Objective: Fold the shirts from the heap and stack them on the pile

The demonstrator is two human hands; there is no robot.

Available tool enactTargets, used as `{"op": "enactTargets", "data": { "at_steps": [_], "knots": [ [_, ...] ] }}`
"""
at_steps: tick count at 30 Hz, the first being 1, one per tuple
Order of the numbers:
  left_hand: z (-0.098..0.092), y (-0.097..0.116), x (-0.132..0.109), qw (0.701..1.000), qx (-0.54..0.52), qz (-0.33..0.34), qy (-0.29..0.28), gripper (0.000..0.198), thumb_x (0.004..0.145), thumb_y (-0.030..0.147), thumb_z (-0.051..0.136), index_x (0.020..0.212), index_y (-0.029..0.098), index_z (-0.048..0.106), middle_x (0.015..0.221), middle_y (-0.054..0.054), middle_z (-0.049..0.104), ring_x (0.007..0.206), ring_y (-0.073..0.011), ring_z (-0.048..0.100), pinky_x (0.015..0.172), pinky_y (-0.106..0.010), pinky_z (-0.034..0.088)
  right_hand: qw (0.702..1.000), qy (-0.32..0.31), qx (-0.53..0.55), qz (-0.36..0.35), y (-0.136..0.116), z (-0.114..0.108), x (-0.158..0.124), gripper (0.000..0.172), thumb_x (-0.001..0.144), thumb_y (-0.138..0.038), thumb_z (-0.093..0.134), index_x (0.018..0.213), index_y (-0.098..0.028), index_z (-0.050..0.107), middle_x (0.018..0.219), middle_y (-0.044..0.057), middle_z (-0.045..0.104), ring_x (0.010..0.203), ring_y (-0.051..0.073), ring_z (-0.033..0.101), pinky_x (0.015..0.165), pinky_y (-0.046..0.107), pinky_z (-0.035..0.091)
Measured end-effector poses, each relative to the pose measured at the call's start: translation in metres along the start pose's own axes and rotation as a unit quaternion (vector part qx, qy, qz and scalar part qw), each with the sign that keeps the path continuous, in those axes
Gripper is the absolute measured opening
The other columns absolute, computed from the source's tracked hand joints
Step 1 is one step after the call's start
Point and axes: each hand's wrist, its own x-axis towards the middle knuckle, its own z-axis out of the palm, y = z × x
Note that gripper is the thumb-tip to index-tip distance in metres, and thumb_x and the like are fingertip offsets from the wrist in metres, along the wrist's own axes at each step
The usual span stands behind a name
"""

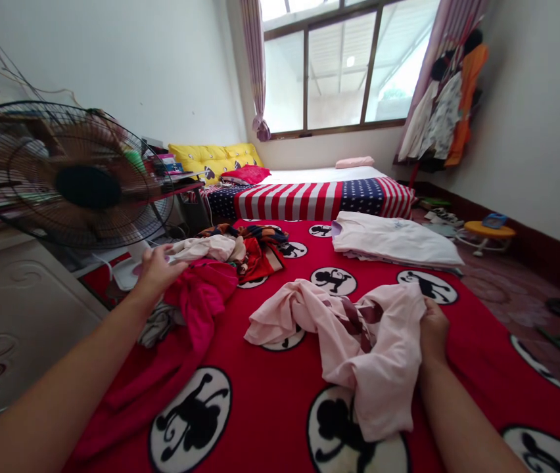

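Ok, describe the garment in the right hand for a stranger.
Start at the red blanket with black monkey circles. Near its middle lies a crumpled pale pink garment, its edge gripped by the right hand. Unlike the hot-pink cloth to its left, it is pastel with dark maroon trim.

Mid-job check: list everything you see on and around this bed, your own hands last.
pale pink garment: 1, pink, crumpled, centre
magenta garment: 1, magenta, left edge
cream garment: 1, cream, atop left pile
folded stack: 1, white, far right
blanket: 1, red with monkey prints, underneath all
fan: 1, black, left
hanging clothes: several, mixed, right wall
left hand: 1, at cream garment
right hand: 1, gripping pale pink garment
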Motion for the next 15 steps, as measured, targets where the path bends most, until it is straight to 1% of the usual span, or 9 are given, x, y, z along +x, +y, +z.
{"op": "enactTargets", "data": {
  "at_steps": [1,3,5,6,8,10,11,13,15],
  "knots": [
    [-0.006,0.019,0.002,0.999,-0.021,0.001,0.042,0.066,0.076,0.039,0.060,0.131,0.006,0.045,0.147,-0.016,0.032,0.128,-0.0414,0.038,0.103,-0.046,0.039,1.000,0.002,-0.001,0.001,-0.005,0.001,-0.002,0.039,0.062,-0.048,0.067,0.082,-0.015,0.065,0.072,0.003,0.063,0.062,0.016,0.050,0.057,0.030,0.041],
    [-0.010,0.057,0.005,0.993,-0.041,0.045,0.099,0.068,0.082,0.043,0.055,0.137,0.006,0.039,0.154,-0.018,0.015,0.138,-0.0406,0.020,0.110,-0.047,0.028,1.000,0.012,0.001,0.004,-0.013,0.002,-0.006,0.039,0.061,-0.050,0.066,0.080,-0.016,0.065,0.072,0.004,0.063,0.063,0.018,0.051,0.057,0.031,0.041],
    [0.000,0.085,0.005,0.989,-0.026,0.057,0.135,0.072,0.086,0.049,0.049,0.144,0.012,0.029,0.157,-0.017,0.006,0.142,-0.0396,0.011,0.111,-0.053,0.021,1.000,0.019,0.001,0.007,-0.019,0.002,-0.009,0.038,0.059,-0.050,0.066,0.078,-0.017,0.064,0.074,0.006,0.064,0.065,0.020,0.052,0.057,0.032,0.042],
    [0.010,0.091,0.006,0.989,-0.008,0.063,0.133,0.072,0.087,0.051,0.046,0.146,0.015,0.026,0.157,-0.016,0.005,0.142,-0.0399,0.008,0.111,-0.057,0.018,1.000,0.019,-0.002,0.008,-0.021,0.002,-0.010,0.037,0.059,-0.049,0.066,0.078,-0.017,0.065,0.074,0.007,0.065,0.066,0.021,0.053,0.057,0.032,0.042],
    [0.035,0.090,0.005,0.996,0.036,0.059,0.055,0.070,0.088,0.054,0.042,0.146,0.018,0.028,0.156,-0.016,0.014,0.141,-0.0431,0.007,0.108,-0.063,0.013,1.000,0.013,-0.008,0.012,-0.019,0.002,-0.009,0.035,0.060,-0.047,0.066,0.079,-0.018,0.065,0.075,0.007,0.065,0.066,0.021,0.055,0.057,0.033,0.043],
    [0.062,0.076,0.005,0.993,0.073,0.045,-0.079,0.069,0.087,0.056,0.041,0.143,0.017,0.036,0.152,-0.018,0.027,0.139,-0.0460,0.014,0.106,-0.064,0.014,1.000,0.005,-0.009,0.014,-0.015,0.000,-0.007,0.034,0.061,-0.046,0.066,0.080,-0.017,0.066,0.074,0.006,0.065,0.064,0.020,0.055,0.057,0.032,0.044],
    [0.073,0.067,0.005,0.988,0.087,0.046,-0.121,0.070,0.086,0.058,0.041,0.143,0.017,0.036,0.150,-0.019,0.030,0.138,-0.0462,0.017,0.106,-0.063,0.015,1.000,0.002,-0.009,0.011,-0.012,0.000,-0.005,0.035,0.062,-0.045,0.066,0.081,-0.017,0.066,0.074,0.005,0.065,0.064,0.020,0.055,0.057,0.032,0.043],
    [0.089,0.051,0.006,0.982,0.109,0.040,-0.146,0.073,0.085,0.063,0.039,0.144,0.020,0.036,0.149,-0.019,0.033,0.138,-0.0445,0.019,0.106,-0.062,0.016,1.000,0.001,-0.008,0.000,-0.008,0.000,-0.003,0.037,0.063,-0.047,0.066,0.083,-0.015,0.066,0.074,0.004,0.065,0.064,0.019,0.054,0.057,0.030,0.043],
    [0.096,0.043,0.008,0.984,0.120,0.038,-0.130,0.074,0.084,0.066,0.036,0.145,0.023,0.035,0.149,-0.019,0.033,0.138,-0.0425,0.020,0.107,-0.063,0.016,1.000,0.001,-0.007,-0.013,-0.005,0.001,-0.001,0.039,0.064,-0.048,0.065,0.084,-0.014,0.066,0.074,0.004,0.065,0.066,0.018,0.055,0.058,0.030,0.042]
  ]
}}
